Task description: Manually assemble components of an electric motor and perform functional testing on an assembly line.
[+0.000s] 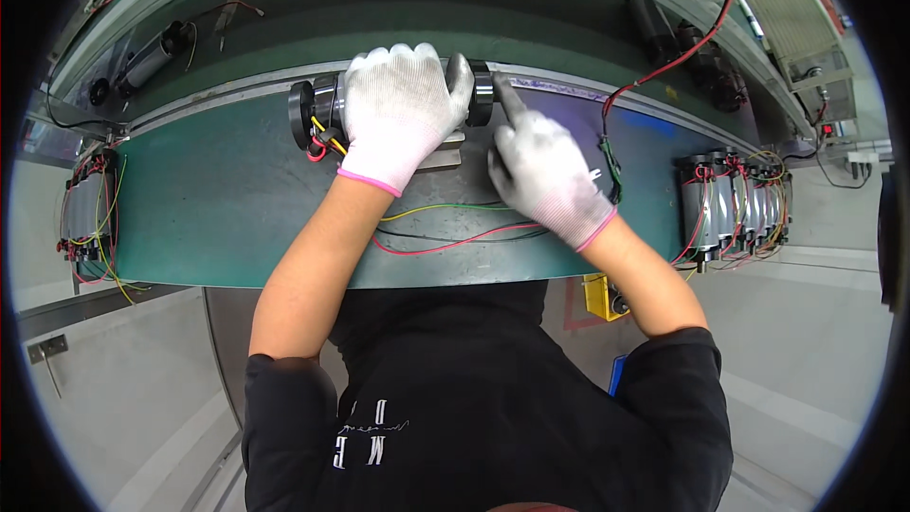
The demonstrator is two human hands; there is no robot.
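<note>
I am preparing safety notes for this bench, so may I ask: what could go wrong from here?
Slack wires lie on the table close to the right hand and could snag on it. The cylinder held by the left hand is round, so it might roll if that grip loosens.

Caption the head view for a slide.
White-gloved left hand grips a black-ended cylinder with coloured wires over a green worktop; the white-gloved right hand points toward its right end.
</note>
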